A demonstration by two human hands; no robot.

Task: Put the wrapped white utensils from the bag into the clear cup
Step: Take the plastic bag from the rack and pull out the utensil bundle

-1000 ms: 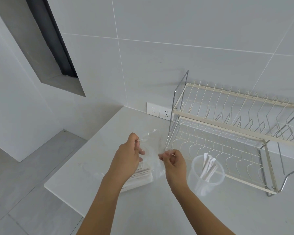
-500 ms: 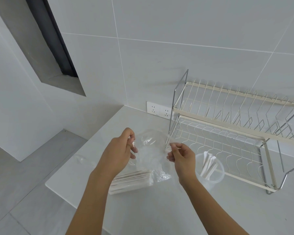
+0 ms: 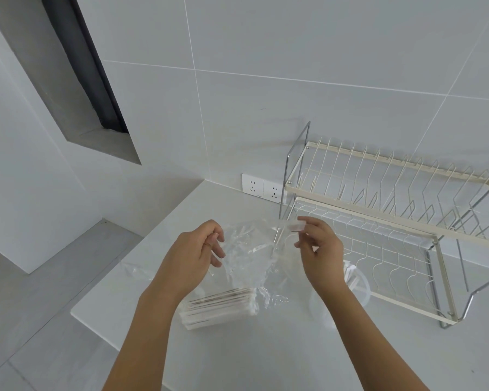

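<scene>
Both hands, left hand and right hand, have lifted the bag mouth higher and wider, each pinching an edge; utensils lie below them on the bench, the cup behind the right wrist.

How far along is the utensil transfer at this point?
Partly done: a few wrapped utensils already stand in the clear cup. In hand: the left hand and right hand pinch the bag mouth open. Left: the stack of wrapped utensils lying in the bag.
</scene>
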